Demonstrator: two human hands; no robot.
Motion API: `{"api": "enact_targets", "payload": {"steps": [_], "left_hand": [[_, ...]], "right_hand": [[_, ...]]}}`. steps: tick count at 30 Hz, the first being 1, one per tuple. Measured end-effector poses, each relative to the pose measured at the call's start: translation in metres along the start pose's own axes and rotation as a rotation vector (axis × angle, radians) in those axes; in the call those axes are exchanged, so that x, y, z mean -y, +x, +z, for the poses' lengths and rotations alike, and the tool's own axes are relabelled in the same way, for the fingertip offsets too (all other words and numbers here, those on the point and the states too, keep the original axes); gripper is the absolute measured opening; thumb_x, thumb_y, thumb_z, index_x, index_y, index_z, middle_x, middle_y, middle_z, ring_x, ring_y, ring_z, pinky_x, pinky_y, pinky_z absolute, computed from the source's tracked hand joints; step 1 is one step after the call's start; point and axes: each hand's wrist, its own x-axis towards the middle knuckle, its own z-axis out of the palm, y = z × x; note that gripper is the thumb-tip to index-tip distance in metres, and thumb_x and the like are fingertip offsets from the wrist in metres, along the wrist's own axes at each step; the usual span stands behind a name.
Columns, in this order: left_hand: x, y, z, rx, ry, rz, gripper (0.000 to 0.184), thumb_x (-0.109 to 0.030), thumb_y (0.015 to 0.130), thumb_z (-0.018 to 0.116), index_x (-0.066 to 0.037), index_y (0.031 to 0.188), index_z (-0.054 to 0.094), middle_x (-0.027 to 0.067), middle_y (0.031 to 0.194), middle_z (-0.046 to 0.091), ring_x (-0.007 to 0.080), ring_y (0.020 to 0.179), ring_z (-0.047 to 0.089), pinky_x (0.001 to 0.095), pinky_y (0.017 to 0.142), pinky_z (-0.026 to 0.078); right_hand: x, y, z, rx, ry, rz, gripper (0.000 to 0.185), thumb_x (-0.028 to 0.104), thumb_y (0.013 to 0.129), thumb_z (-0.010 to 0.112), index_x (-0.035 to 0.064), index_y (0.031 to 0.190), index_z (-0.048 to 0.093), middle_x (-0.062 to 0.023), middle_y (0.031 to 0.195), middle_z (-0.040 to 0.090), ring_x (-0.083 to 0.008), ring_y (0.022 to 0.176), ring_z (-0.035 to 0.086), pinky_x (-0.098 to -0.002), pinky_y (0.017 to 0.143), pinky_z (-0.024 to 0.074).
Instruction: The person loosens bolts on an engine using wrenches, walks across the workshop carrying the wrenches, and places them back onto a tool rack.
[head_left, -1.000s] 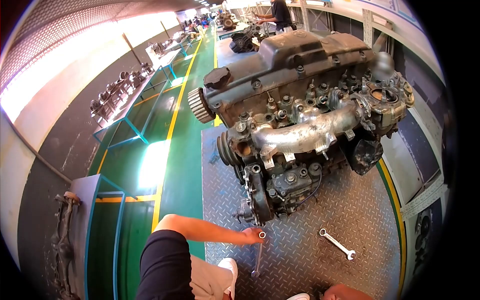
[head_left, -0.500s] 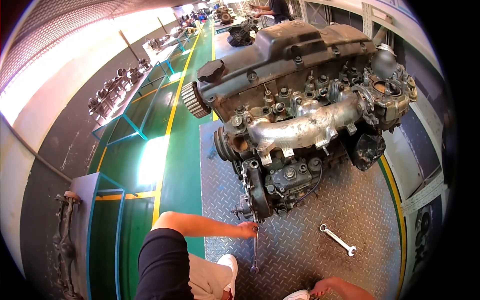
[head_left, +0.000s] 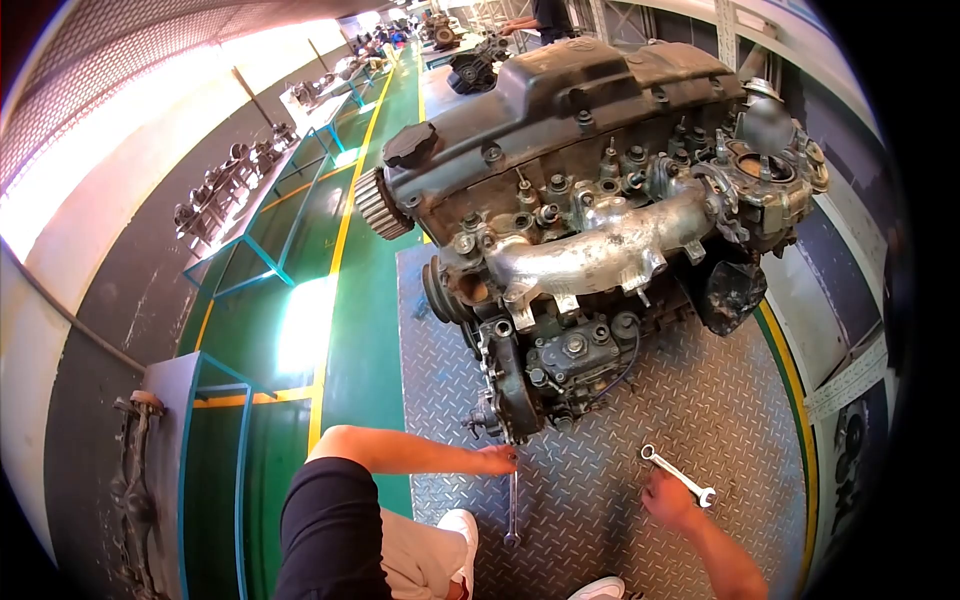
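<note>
In the head view, the right hand (head_left: 668, 495) has been brought from beside the near shoe (head_left: 598, 589) to the right wrench (head_left: 685, 478); whether its fingers are closed cannot be told. The left wrench (head_left: 513, 505) is pinched at its ring end by the left hand (head_left: 493, 460), as before. Its long axis runs near to far, open end near; the right wrench slants, ring end far left. The far side of the treadplate surface (head_left: 590, 500) is blocked by the engine (head_left: 600, 220).
</note>
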Motion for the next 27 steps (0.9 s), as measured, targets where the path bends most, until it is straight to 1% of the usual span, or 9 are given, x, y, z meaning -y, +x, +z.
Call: {"api": "enact_targets", "payload": {"steps": [1,2,4,7,10,17,23,25,27], "left_hand": [[0.001,0.003,0.001,0.005,0.04,0.025,0.051,-0.033,0.071,0.054,-0.01,0.116,0.048,0.0114,0.095,0.06,0.0215,0.077,0.06,0.0314,0.068,0.048],[0.004,0.008,0.002,0.01,0.079,0.049,0.05,-0.032,0.072,0.054,-0.01,0.117,0.048,0.0113,0.092,0.06,0.0209,0.073,0.06,0.0314,0.064,0.049],[0.009,0.017,0.006,0.02,0.088,0.094,0.046,-0.031,0.073,0.054,-0.01,0.114,0.049,0.0102,0.086,0.06,0.0198,0.068,0.059,0.0316,0.058,0.048],[0.013,0.021,0.008,0.078,0.035,0.116,0.039,-0.03,0.074,0.054,-0.011,0.108,0.051,0.0073,0.075,0.059,0.017,0.058,0.057,0.0309,0.048,0.046],[0.013,0.021,0.008,0.166,-0.058,0.084,0.032,-0.03,0.074,0.054,-0.013,0.102,0.052,0.0039,0.067,0.056,0.0136,0.053,0.055,0.0281,0.041,0.042],[0.005,0.015,0.008,0.256,-0.061,0.034,0.026,-0.031,0.078,0.051,-0.014,0.098,0.052,0.0011,0.064,0.056,0.0107,0.052,0.054,0.0242,0.041,0.04],[0.003,0.013,0.007,0.291,-0.115,0.093,0.033,-0.035,0.079,0.05,-0.016,0.106,0.051,0.0023,0.068,0.058,0.0114,0.055,0.056,0.0248,0.043,0.043],[0.014,0.019,0.006,0.275,-0.186,0.145,0.039,-0.035,0.08,0.053,-0.011,0.111,0.047,0.0043,0.074,0.059,0.0122,0.058,0.057,0.0256,0.045,0.045],[0.023,0.03,0.006,0.347,-0.264,0.156,0.041,-0.031,0.08,0.056,-0.009,0.113,0.046,0.0046,0.076,0.058,0.0129,0.062,0.056,0.0263,0.047,0.044]], "right_hand": [[0.004,0.003,-0.002,-0.194,-0.022,0.003,0.052,0.028,0.072,0.058,0.0003,0.114,0.045,-0.0258,0.112,0.047,-0.036,0.1,0.05,-0.0422,0.08,0.0436],[0.009,0.003,-0.006,-0.196,-0.02,0.004,0.052,0.028,0.072,0.058,0.0003,0.114,0.045,-0.0258,0.112,0.047,-0.036,0.1,0.05,-0.0422,0.08,0.0436],[0.018,0.001,-0.009,-0.323,-0.229,0.003,0.069,0.026,0.07,0.062,0.0003,0.125,0.031,-0.0274,0.127,0.029,-0.0402,0.115,0.035,-0.0449,0.089,0.0373],[0.008,0.0,0.003,-0.274,-0.243,0.029,0.072,0.028,0.069,0.063,0.0025,0.128,0.03,-0.0238,0.131,0.024,-0.0399,0.121,0.026,-0.0469,0.096,0.0306],[0.002,-0.005,0.006,-0.06,-0.156,0.016,0.072,0.028,0.07,0.062,0.0002,0.128,0.03,-0.0252,0.132,0.025,-0.0398,0.121,0.027,-0.0452,0.099,0.0286],[-0.008,-0.008,0.012,-0.171,-0.278,0.008,0.07,0.029,0.069,0.063,-0.0002,0.126,0.034,-0.0232,0.131,0.028,-0.0393,0.119,0.03,-0.0455,0.096,0.0312],[-0.013,0.0,0.003,-0.006,-0.275,0.09,0.062,0.024,0.07,0.062,-0.0016,0.121,0.037,-0.0226,0.128,0.033,-0.0384,0.118,0.032,-0.0463,0.095,0.0327],[-0.019,0.0,0.009,-0.123,-0.3,0.063,0.062,0.022,0.071,0.061,-0.0018,0.123,0.035,-0.0251,0.129,0.032,-0.0392,0.119,0.033,-0.0469,0.097,0.0308],[-0.034,-0.001,0.015,-0.318,-0.291,0.011,0.056,0.017,0.069,0.061,-0.0014,0.117,0.039,-0.021,0.124,0.039,-0.0346,0.111,0.041,-0.0431,0.092,0.0357]]}}
